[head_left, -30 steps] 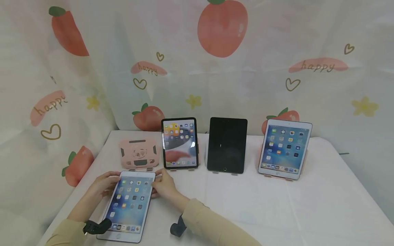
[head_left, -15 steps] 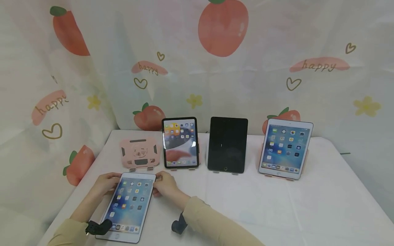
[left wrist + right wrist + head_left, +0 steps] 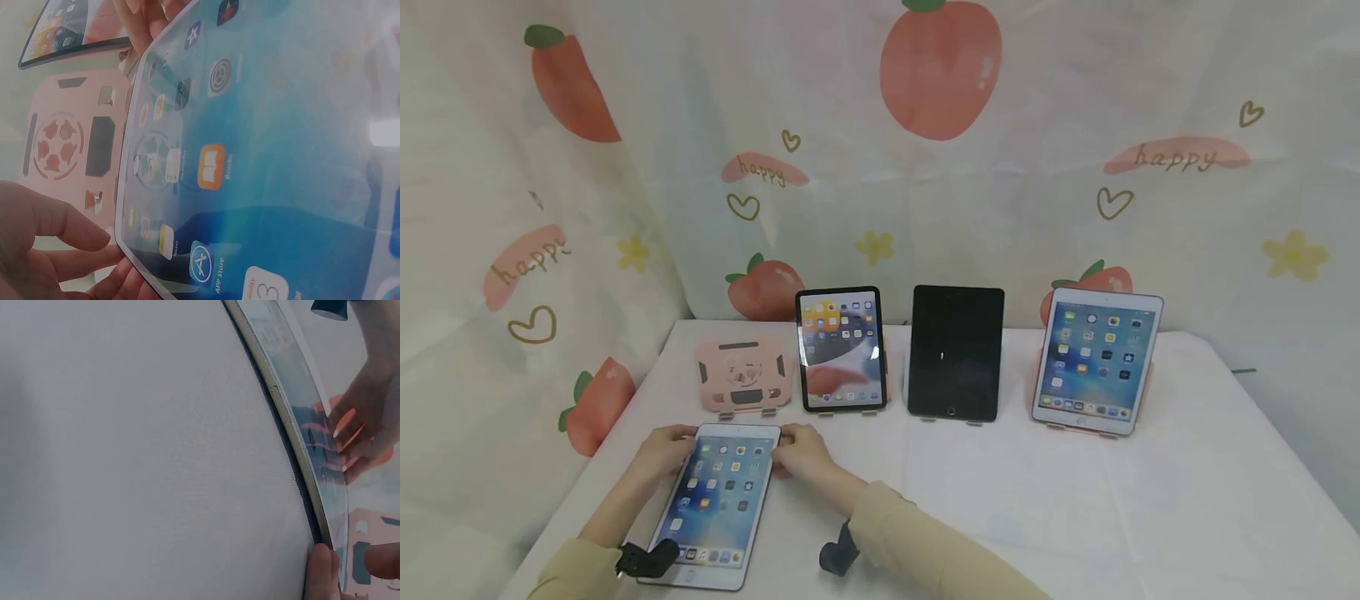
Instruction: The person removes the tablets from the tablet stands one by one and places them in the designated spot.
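A white-framed tablet (image 3: 718, 504) with its home screen lit lies face up at the front left, its lower end toward the person. At its upper left corner the left hand (image 3: 662, 454) holds the edge; in the left wrist view the thumb (image 3: 75, 228) meets the corner and other fingers curl along the side. The right hand (image 3: 808, 458) holds the upper right corner, its fingertips (image 3: 320, 562) against the thin side edge in the right wrist view. Just beyond the tablet stands a pink tablet stand (image 3: 743, 367) with a football-shaped cut-out.
Along the back stand a black-framed lit tablet (image 3: 841, 350), a dark-screened tablet (image 3: 955, 354) and a white lit tablet (image 3: 1097, 362), each on a stand. A white cloth covers the table (image 3: 1037, 508); a fruit-print curtain (image 3: 1000, 208) hangs behind and at the left.
The tablet and both hands have shifted slightly toward the person, by a very small amount. Both hands stay at the upper corners.
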Demonstrator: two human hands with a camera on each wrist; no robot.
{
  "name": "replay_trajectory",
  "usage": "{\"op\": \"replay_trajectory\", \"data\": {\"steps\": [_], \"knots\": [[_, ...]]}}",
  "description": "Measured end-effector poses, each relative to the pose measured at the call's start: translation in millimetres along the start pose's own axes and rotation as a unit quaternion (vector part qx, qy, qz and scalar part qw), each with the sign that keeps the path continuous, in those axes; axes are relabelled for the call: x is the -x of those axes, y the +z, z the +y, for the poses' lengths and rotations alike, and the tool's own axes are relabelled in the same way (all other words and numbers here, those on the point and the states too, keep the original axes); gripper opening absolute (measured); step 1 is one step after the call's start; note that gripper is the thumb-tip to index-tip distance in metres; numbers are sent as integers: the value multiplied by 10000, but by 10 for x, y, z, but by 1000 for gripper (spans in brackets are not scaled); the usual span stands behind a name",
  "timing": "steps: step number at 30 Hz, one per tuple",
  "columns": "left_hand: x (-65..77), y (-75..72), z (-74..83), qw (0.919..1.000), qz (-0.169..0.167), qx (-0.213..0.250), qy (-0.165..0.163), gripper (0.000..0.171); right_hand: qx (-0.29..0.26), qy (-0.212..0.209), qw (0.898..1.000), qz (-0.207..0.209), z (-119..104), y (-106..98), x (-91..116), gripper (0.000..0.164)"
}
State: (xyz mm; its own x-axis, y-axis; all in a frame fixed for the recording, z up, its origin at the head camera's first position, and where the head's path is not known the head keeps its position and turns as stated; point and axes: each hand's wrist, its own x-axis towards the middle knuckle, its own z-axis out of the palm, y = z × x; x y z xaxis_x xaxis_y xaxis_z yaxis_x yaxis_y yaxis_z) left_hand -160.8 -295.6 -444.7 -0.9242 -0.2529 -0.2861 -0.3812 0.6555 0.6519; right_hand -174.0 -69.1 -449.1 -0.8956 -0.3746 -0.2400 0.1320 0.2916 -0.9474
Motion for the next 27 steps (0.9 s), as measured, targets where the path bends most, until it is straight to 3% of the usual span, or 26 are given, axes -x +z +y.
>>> {"op": "replay_trajectory", "data": {"steps": [14,20,27], "knots": [[37,31,-53,9999,114,60,98,44,-236,52,9997,-83,51,-42,-28,52],[56,32,-7,9994,251,-230,77,44,-499,221,9984,-149,75,-69,-33,49],[95,63,49,9961,575,-590,307,42,-439,163,9987,-177,75,-177,-1,39]]}}
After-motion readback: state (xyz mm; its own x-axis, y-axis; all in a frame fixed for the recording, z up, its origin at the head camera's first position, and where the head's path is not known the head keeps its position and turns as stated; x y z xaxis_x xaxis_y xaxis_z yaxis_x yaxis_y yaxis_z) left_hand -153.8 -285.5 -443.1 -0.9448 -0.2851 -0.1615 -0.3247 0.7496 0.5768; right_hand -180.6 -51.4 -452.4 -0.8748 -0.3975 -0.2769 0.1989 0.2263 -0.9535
